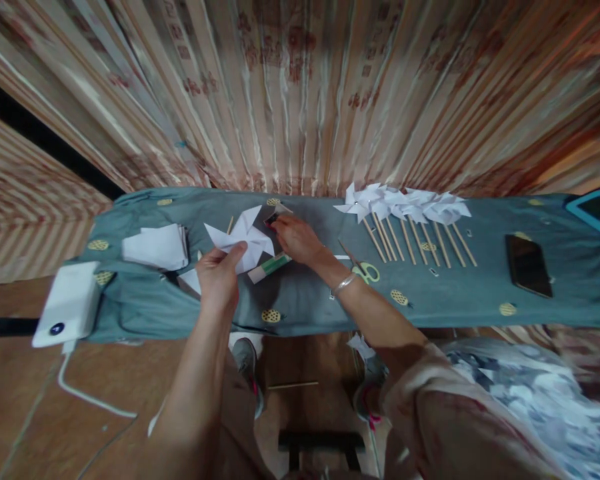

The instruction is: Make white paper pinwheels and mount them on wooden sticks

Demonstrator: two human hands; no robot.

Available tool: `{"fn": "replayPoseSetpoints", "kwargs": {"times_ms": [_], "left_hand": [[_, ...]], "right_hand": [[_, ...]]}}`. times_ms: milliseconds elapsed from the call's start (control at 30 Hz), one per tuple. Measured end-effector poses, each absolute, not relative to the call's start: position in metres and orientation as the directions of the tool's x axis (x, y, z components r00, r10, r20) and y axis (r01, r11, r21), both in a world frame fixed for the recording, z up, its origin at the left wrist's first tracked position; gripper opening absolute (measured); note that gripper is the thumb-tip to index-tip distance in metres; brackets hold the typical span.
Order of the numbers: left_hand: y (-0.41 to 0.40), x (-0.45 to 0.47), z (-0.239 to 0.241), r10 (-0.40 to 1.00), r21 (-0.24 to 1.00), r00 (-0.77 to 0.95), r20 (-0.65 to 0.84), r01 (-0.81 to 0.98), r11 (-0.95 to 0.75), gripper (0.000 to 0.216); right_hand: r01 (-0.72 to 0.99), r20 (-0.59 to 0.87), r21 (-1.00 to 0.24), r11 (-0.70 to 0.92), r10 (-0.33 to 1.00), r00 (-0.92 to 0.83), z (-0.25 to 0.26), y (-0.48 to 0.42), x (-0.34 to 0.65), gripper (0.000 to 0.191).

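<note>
My left hand (219,277) pinches a white paper pinwheel (247,240) between thumb and fingers, its pointed blades spread out. A bit of wooden stick (230,225) shows behind the pinwheel. To its right, my right hand (295,233) is closed at the fingertips around or over a small dark item (271,219) that I cannot make out. Under that hand lies a green and white box (270,267), partly covered by it. Scissors (365,271) with yellow-green handles rest beside my right wrist. A stack of white paper (155,247) lies left of my left hand.
Several finished pinwheels (410,203) on sticks lie in a row at the back right. A dark phone (529,265) and a blue-edged device (597,212) are further right. A white power bank (70,303) with a cable sits at the left edge. A curtain (290,100) hangs behind the cloth-covered table.
</note>
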State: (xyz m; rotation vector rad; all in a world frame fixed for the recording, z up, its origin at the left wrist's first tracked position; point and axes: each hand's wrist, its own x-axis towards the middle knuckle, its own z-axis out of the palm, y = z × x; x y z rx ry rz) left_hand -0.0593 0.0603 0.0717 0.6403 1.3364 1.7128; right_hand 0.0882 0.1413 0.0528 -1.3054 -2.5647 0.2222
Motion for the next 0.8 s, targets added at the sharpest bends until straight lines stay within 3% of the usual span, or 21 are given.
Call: {"fn": "replayPoseSetpoints", "kwargs": {"times_ms": [133,467,667,800], "left_hand": [[0.060,-0.059,0.074,0.848,0.945,-0.513,-0.133,-0.324,-0.048,0.021],[0.058,-0.056,0.076,0.853,0.935,-0.500,-0.149,-0.351,-0.042,0.020],[0.057,-0.052,0.073,0.867,0.939,-0.484,-0.117,-0.339,-0.063,0.017],[0.052,-0.039,0.071,0.906,0.939,-0.399,-0.143,-0.345,-0.004,0.017]], "right_hand": [[0.779,0.086,-0.161,0.606,0.795,-0.600,0.044,0.155,0.090,0.031],[0.759,0.128,-0.144,0.635,0.773,-0.622,0.043,0.154,0.111,0.030],[0.725,0.132,-0.064,0.686,0.726,-0.675,0.042,0.144,0.136,0.027],[0.717,0.036,-0.032,0.697,0.717,-0.696,0.044,0.129,0.157,0.021]]}}
